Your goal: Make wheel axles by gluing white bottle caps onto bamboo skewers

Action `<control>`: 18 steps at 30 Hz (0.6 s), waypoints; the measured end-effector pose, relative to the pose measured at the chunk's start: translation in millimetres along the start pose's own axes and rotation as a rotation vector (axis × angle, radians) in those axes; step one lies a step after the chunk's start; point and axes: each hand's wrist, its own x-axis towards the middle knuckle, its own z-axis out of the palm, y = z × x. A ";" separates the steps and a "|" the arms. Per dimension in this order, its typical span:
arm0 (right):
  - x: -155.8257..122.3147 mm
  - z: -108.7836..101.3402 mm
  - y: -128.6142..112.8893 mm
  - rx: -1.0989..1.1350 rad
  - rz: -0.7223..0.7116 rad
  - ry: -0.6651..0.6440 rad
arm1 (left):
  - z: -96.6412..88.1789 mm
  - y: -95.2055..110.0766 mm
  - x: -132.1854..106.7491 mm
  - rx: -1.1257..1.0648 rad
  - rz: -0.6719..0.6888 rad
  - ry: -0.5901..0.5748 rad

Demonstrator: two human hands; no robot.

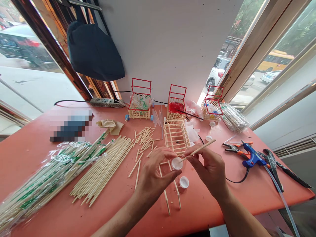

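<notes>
Between the thumb and fingers of my left hand (159,168) is a small white plastic cap (177,163). My right hand (207,166) pinches a thin wooden stick (203,148), slanted with its lower end at the cap; I cannot tell whether that end goes into it. Below the hands a second white cap (184,182) lies on the red table. Beside it is a narrow frame of joined sticks (166,197), partly covered by my left hand. Just beyond my fingers stands a cart body built of wooden sticks (176,133).
Small stick carts with red handles (140,105) stand along the wall. Cut stick pieces (145,138), long sticks (103,168) and bagged sticks (49,177) lie left. To the right are a blue glue gun (254,157), pliers (233,148) and a power cord. A power strip (106,102) lies at the back.
</notes>
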 end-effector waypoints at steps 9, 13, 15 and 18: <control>0.6 0.3 0.7 0.020 0.004 0.002 | -0.2 0.7 0.1 -0.007 -0.005 0.005; 1.0 0.3 1.4 0.024 0.011 -0.004 | -0.1 0.0 -0.3 -0.005 -0.003 0.000; 0.6 0.1 1.8 0.032 0.014 -0.009 | 0.3 -1.0 -0.1 -0.001 -0.006 -0.002; -0.4 0.3 2.2 0.036 0.014 -0.015 | 1.0 -2.5 0.0 -0.002 -0.007 -0.002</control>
